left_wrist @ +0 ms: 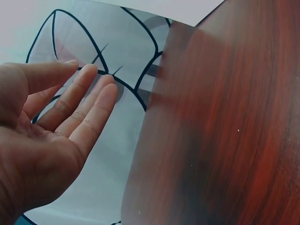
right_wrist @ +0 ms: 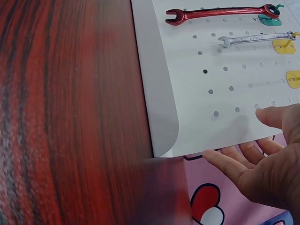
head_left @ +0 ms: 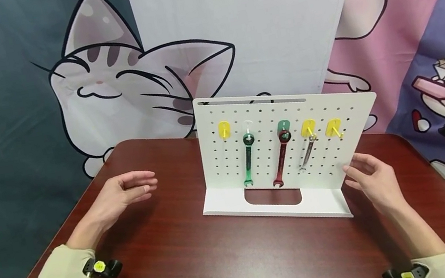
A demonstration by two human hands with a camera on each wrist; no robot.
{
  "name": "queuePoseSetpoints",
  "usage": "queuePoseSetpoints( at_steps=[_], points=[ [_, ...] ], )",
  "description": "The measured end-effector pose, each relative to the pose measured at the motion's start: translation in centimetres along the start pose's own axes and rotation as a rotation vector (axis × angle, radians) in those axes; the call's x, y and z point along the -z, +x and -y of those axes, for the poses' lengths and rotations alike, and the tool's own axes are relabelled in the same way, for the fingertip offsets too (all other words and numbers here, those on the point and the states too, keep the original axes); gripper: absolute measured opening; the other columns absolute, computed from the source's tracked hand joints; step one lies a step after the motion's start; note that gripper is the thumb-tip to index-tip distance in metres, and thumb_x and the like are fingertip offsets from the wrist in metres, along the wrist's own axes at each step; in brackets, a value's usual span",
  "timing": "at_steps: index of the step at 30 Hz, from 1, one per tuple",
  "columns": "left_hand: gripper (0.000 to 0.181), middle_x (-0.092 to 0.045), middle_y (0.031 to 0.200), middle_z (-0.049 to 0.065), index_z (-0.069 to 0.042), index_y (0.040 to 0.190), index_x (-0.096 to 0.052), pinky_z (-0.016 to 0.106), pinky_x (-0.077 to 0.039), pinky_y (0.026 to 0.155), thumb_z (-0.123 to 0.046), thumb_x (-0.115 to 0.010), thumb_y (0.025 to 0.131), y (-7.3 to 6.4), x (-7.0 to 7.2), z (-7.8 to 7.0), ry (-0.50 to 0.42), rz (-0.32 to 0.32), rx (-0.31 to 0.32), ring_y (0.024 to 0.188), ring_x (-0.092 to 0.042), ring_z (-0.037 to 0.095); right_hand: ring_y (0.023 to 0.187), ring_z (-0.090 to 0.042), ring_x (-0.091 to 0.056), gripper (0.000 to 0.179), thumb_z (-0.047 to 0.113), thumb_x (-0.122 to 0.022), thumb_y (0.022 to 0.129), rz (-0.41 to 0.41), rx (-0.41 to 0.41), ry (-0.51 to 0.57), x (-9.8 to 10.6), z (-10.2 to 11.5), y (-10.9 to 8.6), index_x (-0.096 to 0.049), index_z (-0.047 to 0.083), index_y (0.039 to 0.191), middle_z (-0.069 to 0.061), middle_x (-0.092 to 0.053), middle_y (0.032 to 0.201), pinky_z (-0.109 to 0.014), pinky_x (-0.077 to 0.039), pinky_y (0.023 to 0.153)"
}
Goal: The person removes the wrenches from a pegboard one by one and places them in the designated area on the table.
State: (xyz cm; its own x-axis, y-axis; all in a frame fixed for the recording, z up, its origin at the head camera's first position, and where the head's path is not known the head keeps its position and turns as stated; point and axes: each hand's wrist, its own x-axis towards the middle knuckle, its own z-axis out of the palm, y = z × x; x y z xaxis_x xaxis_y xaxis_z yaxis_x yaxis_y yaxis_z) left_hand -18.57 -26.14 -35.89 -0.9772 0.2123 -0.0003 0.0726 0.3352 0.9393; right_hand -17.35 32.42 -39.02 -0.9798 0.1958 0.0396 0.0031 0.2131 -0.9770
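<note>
A white pegboard stand (head_left: pixel 228 197) stands on the table. From its hooks hang a green combination wrench (head_left: pixel 248 159), a red combination wrench (head_left: pixel 281 161) and a smaller silver combination wrench (head_left: pixel 308 152); the red wrench (right_wrist: pixel 220 14) and silver wrench (right_wrist: pixel 255 39) also show in the right wrist view. My right hand (head_left: pixel 375 181) is at the board's right edge, thumb toward the front face, fingertips partly behind the edge. Whether it touches the board I cannot tell. To the left of the stand, my left hand (head_left: pixel 121 199) hovers above the table with relaxed fingers, holding nothing.
Yellow hooks (head_left: pixel 224 130) without tools sit at both ends of the hook row. The dark red-brown table (head_left: pixel 262 261) extends in front of the stand. Behind it hangs a cartoon cat backdrop (head_left: pixel 111 114). A cut-out (head_left: pixel 273 195) opens low in the stand.
</note>
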Motion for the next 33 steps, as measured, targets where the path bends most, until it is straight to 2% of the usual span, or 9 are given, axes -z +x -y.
queuePoseSetpoints(
  at_steps=[4, 5, 7, 11, 13, 20, 33],
  points=[
    [0.045, -0.065, 0.139, 0.03, 0.005, 0.145, -0.058, 0.026, -0.063, 0.093, -0.004, -0.068, 0.101, 0.0, -0.1, -0.1, -0.003, 0.006, -0.004, 0.105, -0.075, 0.005, 0.086, 0.003, -0.073, 0.062, 0.012, -0.072, 0.101, 0.003, 0.003, -0.02, 0.0, 0.0, 0.0, -0.042, -0.01, 0.151, 0.026, -0.066, 0.099, -0.021, -0.064, 0.075],
    [0.045, -0.065, 0.139, 0.031, 0.005, 0.145, -0.058, 0.026, -0.062, 0.093, -0.004, -0.068, 0.101, 0.0, -0.1, -0.1, -0.004, 0.007, -0.005, 0.106, -0.075, 0.005, 0.087, 0.003, -0.073, 0.062, 0.012, -0.072, 0.101, 0.004, 0.003, -0.02, 0.0, 0.0, 0.0, -0.042, -0.01, 0.151, 0.026, -0.066, 0.099, -0.021, -0.064, 0.075],
    [0.046, -0.065, 0.139, 0.03, 0.004, 0.145, -0.057, 0.027, -0.062, 0.094, -0.005, -0.068, 0.102, -0.1, -0.2, -0.1, -0.007, 0.011, -0.006, 0.106, -0.075, 0.005, 0.087, 0.003, -0.073, 0.062, 0.012, -0.072, 0.101, 0.004, 0.004, -0.025, 0.0, 0.0, 0.0, -0.042, -0.01, 0.151, 0.026, -0.066, 0.099, -0.021, -0.064, 0.075],
    [0.046, -0.071, 0.134, 0.018, 0.003, 0.145, -0.058, 0.028, -0.062, 0.095, -0.006, -0.069, 0.102, 0.0, -0.2, -0.1, -0.01, 0.019, -0.009, 0.108, -0.075, 0.006, 0.087, 0.004, -0.073, 0.062, 0.011, -0.072, 0.101, 0.005, -0.002, -0.021, 0.0, -0.1, 0.0, -0.042, -0.01, 0.151, 0.026, -0.066, 0.099, -0.02, -0.064, 0.074],
    [0.046, -0.071, 0.134, 0.018, 0.003, 0.145, -0.058, 0.028, -0.062, 0.095, -0.006, -0.069, 0.102, 0.1, -0.3, -0.2, -0.014, 0.025, -0.013, 0.108, -0.075, 0.006, 0.087, 0.004, -0.073, 0.062, 0.011, -0.072, 0.101, 0.006, -0.004, -0.02, 0.0, -0.1, 0.0, -0.042, -0.01, 0.151, 0.026, -0.066, 0.099, -0.02, -0.064, 0.075],
    [0.046, -0.063, 0.141, 0.032, 0.001, 0.146, -0.058, 0.03, -0.062, 0.096, -0.007, -0.069, 0.102, 0.4, -0.8, -0.4, -0.017, 0.039, -0.018, 0.109, -0.075, 0.007, 0.087, 0.003, -0.073, 0.061, 0.01, -0.071, 0.101, 0.004, -0.003, -0.007, -0.1, 0.0, -0.1, -0.042, -0.01, 0.15, 0.026, -0.067, 0.098, -0.02, -0.064, 0.074],
    [0.045, -0.064, 0.14, 0.031, -0.001, 0.145, -0.059, 0.031, -0.063, 0.096, -0.006, -0.069, 0.102, 0.8, -1.4, -0.7, -0.028, 0.039, -0.028, 0.108, -0.076, 0.009, 0.087, 0.004, -0.072, 0.06, 0.009, -0.071, 0.101, 0.004, -0.003, -0.007, 0.0, 0.0, 0.0, -0.043, -0.01, 0.15, 0.026, -0.067, 0.098, -0.02, -0.064, 0.074]
  ],
)
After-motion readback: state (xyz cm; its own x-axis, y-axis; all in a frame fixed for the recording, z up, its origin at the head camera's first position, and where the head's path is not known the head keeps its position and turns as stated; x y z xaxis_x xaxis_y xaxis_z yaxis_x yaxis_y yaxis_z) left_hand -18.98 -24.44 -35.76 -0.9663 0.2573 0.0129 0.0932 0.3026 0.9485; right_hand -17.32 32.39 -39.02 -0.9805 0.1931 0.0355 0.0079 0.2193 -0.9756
